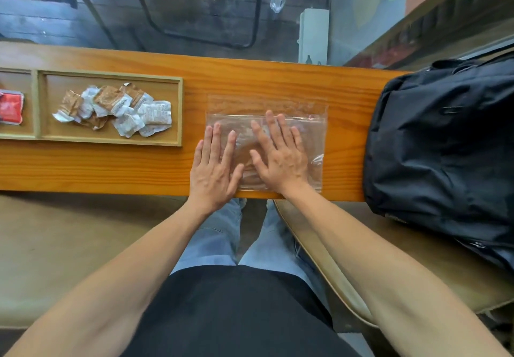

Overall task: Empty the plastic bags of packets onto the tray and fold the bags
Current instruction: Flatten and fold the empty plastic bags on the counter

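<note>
While packets [116, 110] fill tray [111, 141], both hands [214, 170] flat on bag [311, 134]

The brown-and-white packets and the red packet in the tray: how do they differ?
The brown-and-white packets form a loose, overlapping heap, whereas the red packet lies alone. The heap fills the tray's larger compartment; the red one sits in the next compartment to the left, cut off by the picture's edge. The heap's packets look crumpled and printed brown and white; the red one is mostly one colour. Both rest untouched, away from the hands.
</note>
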